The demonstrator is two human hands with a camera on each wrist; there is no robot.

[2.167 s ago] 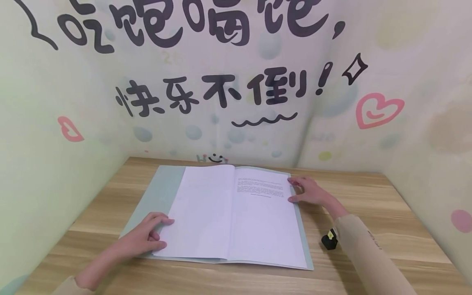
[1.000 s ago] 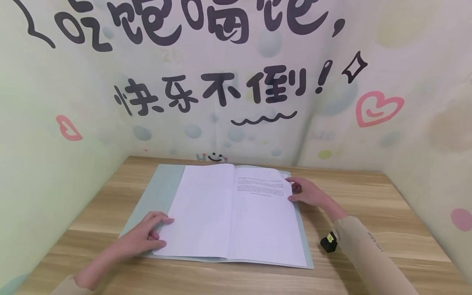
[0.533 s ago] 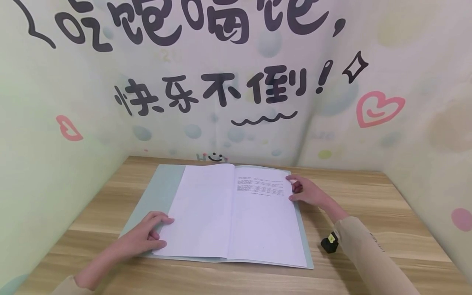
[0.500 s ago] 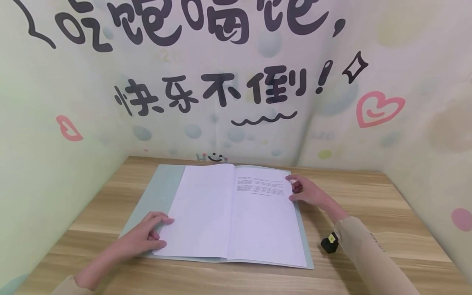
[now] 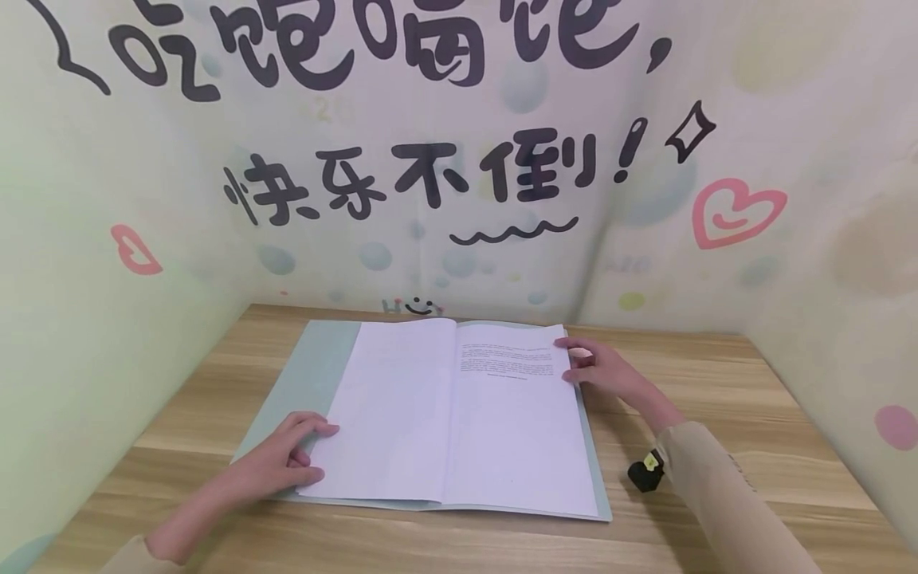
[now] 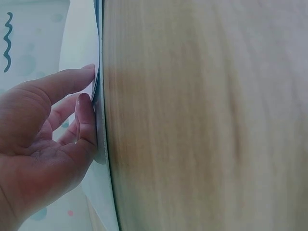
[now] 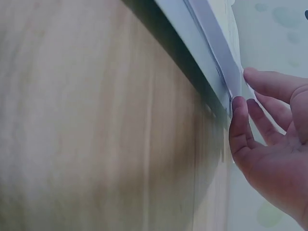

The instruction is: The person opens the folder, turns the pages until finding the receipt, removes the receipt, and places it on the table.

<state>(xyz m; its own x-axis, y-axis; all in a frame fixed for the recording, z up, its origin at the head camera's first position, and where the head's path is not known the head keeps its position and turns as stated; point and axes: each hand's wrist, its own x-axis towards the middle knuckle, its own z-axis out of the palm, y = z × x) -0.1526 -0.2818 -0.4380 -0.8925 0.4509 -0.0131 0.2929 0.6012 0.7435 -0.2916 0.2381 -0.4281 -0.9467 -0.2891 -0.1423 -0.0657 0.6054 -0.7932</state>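
Note:
A document folder (image 5: 276, 399) with a pale blue-green cover lies open on the wooden table, with white pages inside. My left hand (image 5: 276, 454) rests at the left edge of the blank left page (image 5: 387, 414), fingers loosely bent. In the left wrist view, the thumb and fingertips of my left hand (image 6: 53, 115) meet the edge of page and cover. My right hand (image 5: 602, 371) pinches the outer edge of the right page (image 5: 516, 446) near its top corner, below a short block of print. The right wrist view shows this sheet (image 7: 224, 53) raised from the cover at my right hand (image 7: 274, 115).
A small black object (image 5: 645, 475) with a yellow label stands on the table (image 5: 746, 414) beside my right sleeve (image 5: 724, 486), which partly covers it. Behind the table rises a pale wall (image 5: 459, 263) with black lettering and pink hearts.
My right hand shifts slightly along the page edge, its thumb moving up, and the page's top right corner now sticks up. My left hand stays in place.

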